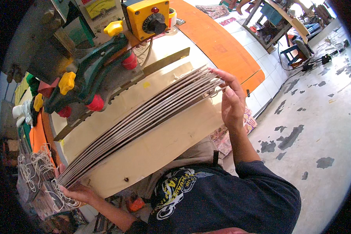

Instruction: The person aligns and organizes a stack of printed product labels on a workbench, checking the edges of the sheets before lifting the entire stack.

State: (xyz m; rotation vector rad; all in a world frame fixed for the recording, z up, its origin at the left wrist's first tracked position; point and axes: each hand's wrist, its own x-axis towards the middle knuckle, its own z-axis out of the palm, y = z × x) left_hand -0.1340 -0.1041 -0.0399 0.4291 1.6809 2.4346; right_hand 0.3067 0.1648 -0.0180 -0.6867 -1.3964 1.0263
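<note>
A bundle of long, thin grey strips [140,121] stretches between my two hands, slanting from lower left to upper right. My left hand [77,192] is closed round the lower-left ends. At the other ends, my right hand [232,99] has its thumb and fingers around the tips, where the strips fan slightly apart. The bundle lies over a cream-coloured board [144,158]. Beyond it stands a machine with a dark green metal frame [85,76], yellow knobs [67,82] and red caps [94,102]. A long flat metal bar [165,62] runs along its near side.
A yellow control box [147,19] with a black dial sits at the back. An orange tabletop [210,35] curves off to the right. White cords [37,165] hang at the lower left. Patchy concrete floor [300,132] lies on the right, with a wooden stand [271,27] farther off.
</note>
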